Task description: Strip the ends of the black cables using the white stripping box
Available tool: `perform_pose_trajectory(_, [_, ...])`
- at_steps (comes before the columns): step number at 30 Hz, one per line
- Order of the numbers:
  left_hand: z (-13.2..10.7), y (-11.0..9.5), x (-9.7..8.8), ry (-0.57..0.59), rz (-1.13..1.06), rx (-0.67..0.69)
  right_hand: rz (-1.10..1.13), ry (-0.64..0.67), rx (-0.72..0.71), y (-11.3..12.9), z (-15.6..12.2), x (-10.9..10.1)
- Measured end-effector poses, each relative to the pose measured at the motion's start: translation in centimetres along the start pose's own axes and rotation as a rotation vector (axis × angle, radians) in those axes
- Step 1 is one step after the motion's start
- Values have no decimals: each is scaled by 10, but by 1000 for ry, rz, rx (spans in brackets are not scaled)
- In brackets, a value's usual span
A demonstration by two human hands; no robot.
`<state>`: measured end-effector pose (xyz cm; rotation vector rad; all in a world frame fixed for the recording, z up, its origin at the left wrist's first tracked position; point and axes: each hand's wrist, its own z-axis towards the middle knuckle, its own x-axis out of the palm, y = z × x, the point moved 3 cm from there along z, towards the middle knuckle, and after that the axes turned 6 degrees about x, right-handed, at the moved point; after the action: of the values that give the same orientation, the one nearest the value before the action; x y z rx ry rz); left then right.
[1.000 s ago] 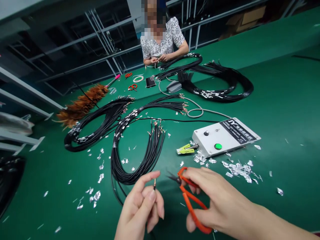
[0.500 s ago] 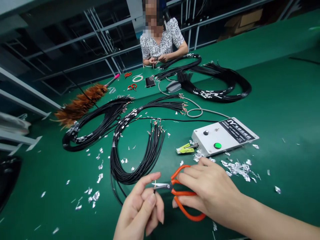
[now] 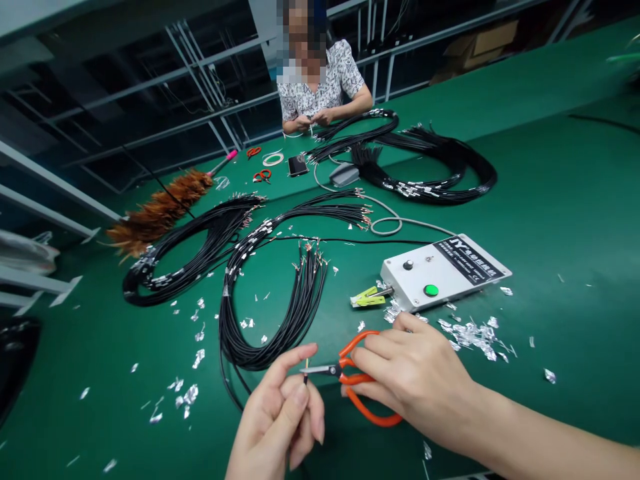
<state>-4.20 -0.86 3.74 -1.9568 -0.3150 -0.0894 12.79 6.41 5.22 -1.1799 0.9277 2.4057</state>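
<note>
My left hand pinches the end of a black cable between thumb and fingers, with its thin inner wires sticking up past the tips. My right hand grips orange-handled scissors. Their blades are nearly closed across the exposed wires, just above the black sheath. Behind my left hand lies a looped bundle of black cables, its stripped ends fanned out. A grey-white box with a green button and a yellow-green clip stands beyond my right hand.
Foil scraps litter the green table. More cable coils lie farther back, near a foot pedal and a phone. A brown feather duster rests at left. Across the table sits a co-worker.
The scissors' blades and handles have drawn closer together across the wires. My left hand keeps its pinch on the cable. The whole view has shifted slightly.
</note>
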Motion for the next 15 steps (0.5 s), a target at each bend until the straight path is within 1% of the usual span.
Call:
perform_pose_trajectory(3, [0, 0, 0, -6, -5, 4, 201, 25, 147, -5, 3, -3])
perform_pose_trajectory(5, [0, 0, 0, 1, -4, 10, 229, 29, 198, -6, 5, -6])
perform_pose_trajectory(10, [0, -1, 1, 2, -8, 11, 125, 19, 106, -3, 5, -3])
perform_pose_trajectory(15, [-1, -1, 2, -5, -7, 16, 45, 3, 66, 0, 2, 3])
